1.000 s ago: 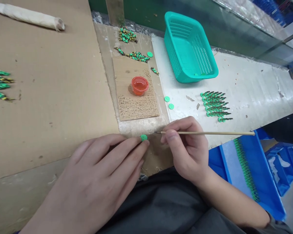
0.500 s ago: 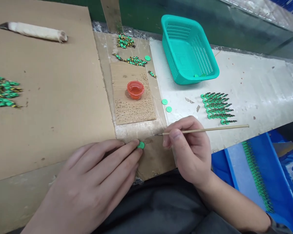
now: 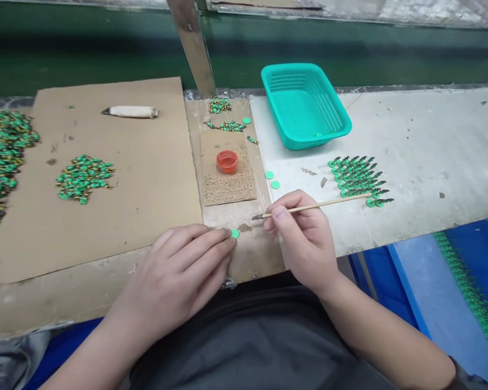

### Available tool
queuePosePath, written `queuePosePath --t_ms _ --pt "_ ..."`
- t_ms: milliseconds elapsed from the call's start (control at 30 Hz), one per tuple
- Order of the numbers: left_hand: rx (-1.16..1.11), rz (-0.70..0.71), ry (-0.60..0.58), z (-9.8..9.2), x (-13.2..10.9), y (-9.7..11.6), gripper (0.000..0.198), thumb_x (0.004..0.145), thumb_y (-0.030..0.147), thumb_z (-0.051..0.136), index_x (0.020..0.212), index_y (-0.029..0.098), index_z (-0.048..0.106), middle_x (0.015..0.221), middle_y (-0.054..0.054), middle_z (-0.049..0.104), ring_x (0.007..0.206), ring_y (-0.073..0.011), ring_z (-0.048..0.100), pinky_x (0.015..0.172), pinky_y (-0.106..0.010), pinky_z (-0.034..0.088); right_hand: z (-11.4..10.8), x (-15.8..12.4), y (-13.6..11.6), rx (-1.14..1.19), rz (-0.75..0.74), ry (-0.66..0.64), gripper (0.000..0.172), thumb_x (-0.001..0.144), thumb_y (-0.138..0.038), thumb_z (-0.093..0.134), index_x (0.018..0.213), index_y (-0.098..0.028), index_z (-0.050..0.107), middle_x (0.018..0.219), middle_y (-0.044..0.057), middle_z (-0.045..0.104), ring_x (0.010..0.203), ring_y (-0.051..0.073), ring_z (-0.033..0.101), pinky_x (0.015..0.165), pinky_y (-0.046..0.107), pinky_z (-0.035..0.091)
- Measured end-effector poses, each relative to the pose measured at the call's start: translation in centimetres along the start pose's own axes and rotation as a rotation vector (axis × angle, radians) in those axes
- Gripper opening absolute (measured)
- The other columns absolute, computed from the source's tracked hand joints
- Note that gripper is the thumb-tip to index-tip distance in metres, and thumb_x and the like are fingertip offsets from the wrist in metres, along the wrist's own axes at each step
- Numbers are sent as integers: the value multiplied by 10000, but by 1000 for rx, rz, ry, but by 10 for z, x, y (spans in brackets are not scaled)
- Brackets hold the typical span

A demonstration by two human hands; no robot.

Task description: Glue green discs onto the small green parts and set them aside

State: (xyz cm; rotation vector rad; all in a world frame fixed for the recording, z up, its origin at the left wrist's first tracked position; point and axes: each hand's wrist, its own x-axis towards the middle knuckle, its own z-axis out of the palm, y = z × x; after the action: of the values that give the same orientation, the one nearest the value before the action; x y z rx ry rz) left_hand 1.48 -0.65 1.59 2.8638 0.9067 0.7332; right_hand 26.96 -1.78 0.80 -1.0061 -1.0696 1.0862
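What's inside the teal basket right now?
The teal basket shows mostly bare mesh floor; a small green piece lies by its near wall. That near wall hides the floor strip just behind it, so anything there cannot be seen.

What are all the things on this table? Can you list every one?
green disc: one, green, near edge, middle
stick: one, tan with a dark tip, over the white table
cup: one, orange-red, on the small card
basket: one, teal, back of the white table
loose discs: two, green, right of the small card
row of pieces: one cluster, green and dark, in front of the basket
pile of pieces: one, green-yellow, on the cardboard sheet
heap of pieces: one, green-yellow, far left
wrapped tool: one, pale, back of the cardboard sheet
bins: blue, below right
left hand: flat, touching the green disc
right hand: pinching the stick
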Motion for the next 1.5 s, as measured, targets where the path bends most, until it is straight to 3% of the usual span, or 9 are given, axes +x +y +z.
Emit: queuePosePath --t_ms 233,400,967,1200,1300,1500 --pt "-51 -8 -2 3 -4 -2 281 1162 130 746 1434 198 766 1339 -94 884 1170 -294 774 1048 -477 596 4 5 -5 -347 -46 -236 312 1209 -467 742 974 -276 667 864 -16 774 754 160 759 733 305 613" --pt "-90 -23 -3 6 -7 -4 285 1177 144 723 1453 215 751 1345 -90 878 1184 -307 775 1056 -507 609 13 23 2 -555 -164 -273 412 1221 -495 702 892 -278 586 865 -17 736 773 158 706 778 307 574" --pt "-122 -42 -6 4 -5 -4 288 1179 157 706 1439 261 771 1314 -58 896 1164 -309 789 1017 -529 649 15 23 14 -576 -348 -315 398 1217 -334 753 851 -268 612 867 -32 726 737 151 657 759 319 523" --pt "-131 -55 -1 4 -6 -3 296 1179 163 702 1440 282 775 1313 -48 897 1157 -310 793 1003 -535 655 13 20 16 -639 -282 -313 393 1221 -441 739 876 -274 653 865 -4 747 770 183 692 779 342 575" --pt "-130 -51 0 4 -5 -2 292 1176 158 706 1437 271 772 1317 -52 897 1171 -314 791 1006 -532 648 12 20 15 -601 -332 -273 338 1189 -378 789 889 -274 673 860 -2 768 797 193 730 775 342 607" --pt "-118 -34 1 4 -5 -3 260 1180 150 706 1418 243 752 1309 -57 890 1161 -309 775 1019 -519 636 11 20 10 -560 -417 -305 177 1181 -264 768 1005 -273 777 1090 47 913 1024 231 848 954 403 703"
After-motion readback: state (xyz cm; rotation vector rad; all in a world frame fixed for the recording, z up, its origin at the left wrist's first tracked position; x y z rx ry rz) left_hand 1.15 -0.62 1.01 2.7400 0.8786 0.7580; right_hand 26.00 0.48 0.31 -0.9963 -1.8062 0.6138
